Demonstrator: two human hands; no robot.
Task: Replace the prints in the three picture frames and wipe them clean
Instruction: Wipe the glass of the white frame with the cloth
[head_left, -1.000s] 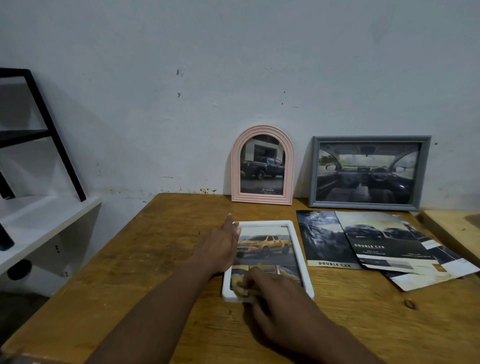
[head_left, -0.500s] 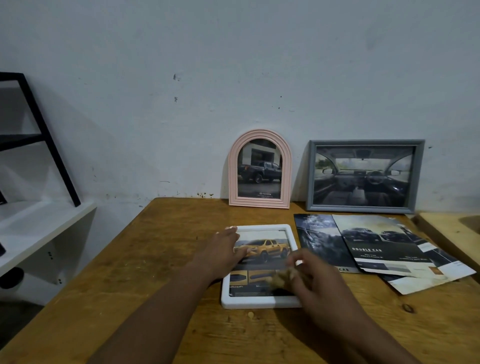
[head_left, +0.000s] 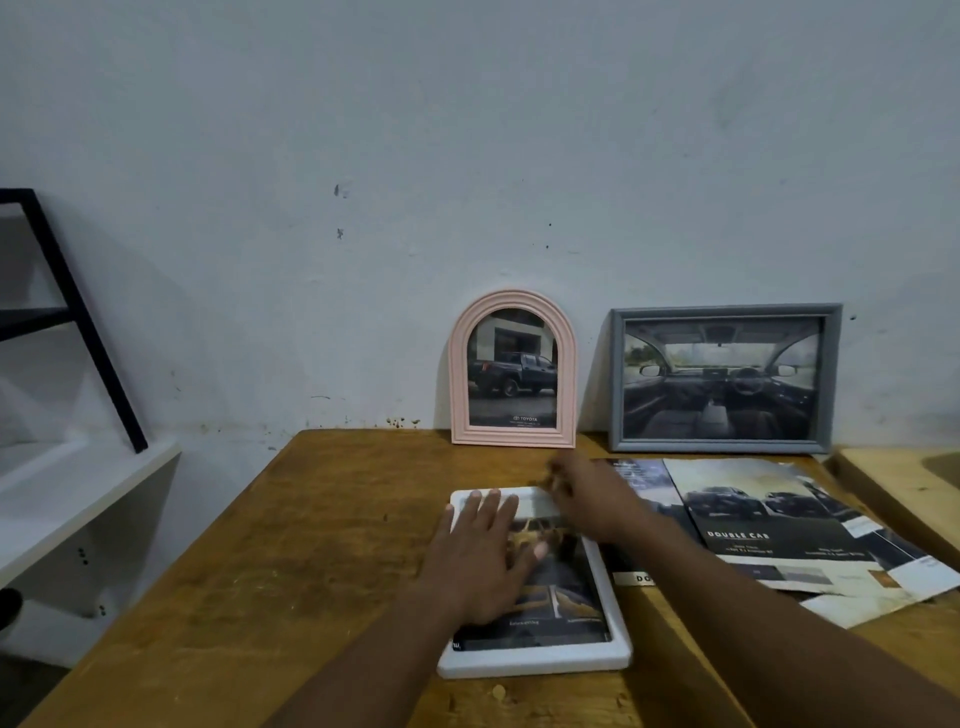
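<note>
A: Your left hand (head_left: 480, 561) lies flat on the smooth white rectangular picture frame (head_left: 535, 662). Its fingers are straight and spread over the glazing. They press down and clasp nothing.

B: Your right hand (head_left: 587, 499) is at the far right corner of the white frame, with its fingers curled round a small crumpled tan wad (head_left: 551, 479). Motion blur smears both, so you cannot tell what the wad is made of.

A: The white frame lies face up on the scuffed brown wooden table (head_left: 322, 545). It has a thick rounded rim, and the glossy print (head_left: 566, 587) inside shows something yellowish above dark bands.

B: Beyond the white frame, a pink arched frame with a ribbed rim (head_left: 567, 395) stands leaning on the pale wall. It holds a print of a dark pickup.

A: Beyond the white frame and to its right, a grey rectangular frame (head_left: 719, 310) leans the same way, with a car-interior print.

B: Just right of the white frame, glossy car brochures (head_left: 779, 525) lie fanned and overlapping. Your right forearm crosses their near left corner.

A: Well left of the white frame there is a white shelf (head_left: 78, 493) with a slanted black metal strut (head_left: 78, 322).
</note>
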